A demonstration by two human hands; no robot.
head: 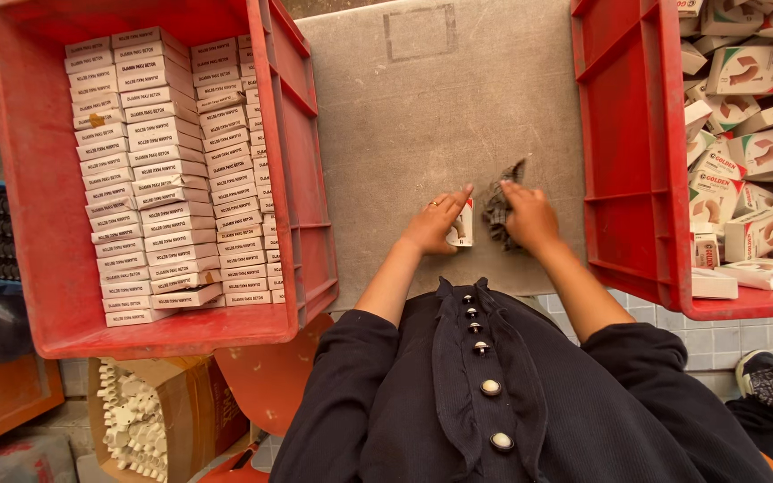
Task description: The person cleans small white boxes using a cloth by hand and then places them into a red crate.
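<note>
small box (462, 224): white carton, upright on the grey table (422, 116), near its front edge, between the two crates
view: head camera only, looking down
left hand (433, 222): just left of the small box, fingers curled round its side, thumb-side pinch; ring on one finger
right hand (530, 215): just right of the small box, fingers pressed together on a dark bundle (496, 207), looks like small metal parts, can't tell exactly what
left crate (38, 179): red, far left of the small box, holds closed white boxes packed in tidy rows, three columns, nearly full
right crate (628, 152): red, right of the small box, holds loose printed cartons (744, 134) heaped at random
cardboard box (149, 416): below the left crate, off the table, white plastic pieces inside
risk 1: bundle is loose; if the pinch slackens, bits could scatter over the table or off the front edge
risk 2: small box stands on a narrow face; a nudge from either hand could tip it
risk 3: right crate overhangs the table edge; a bump could shift it
count: 2 crates, 2 hands, 1 small box on table, 1 bundle; packed boxes roughly 60-plus, loose cartons too many to count
</note>
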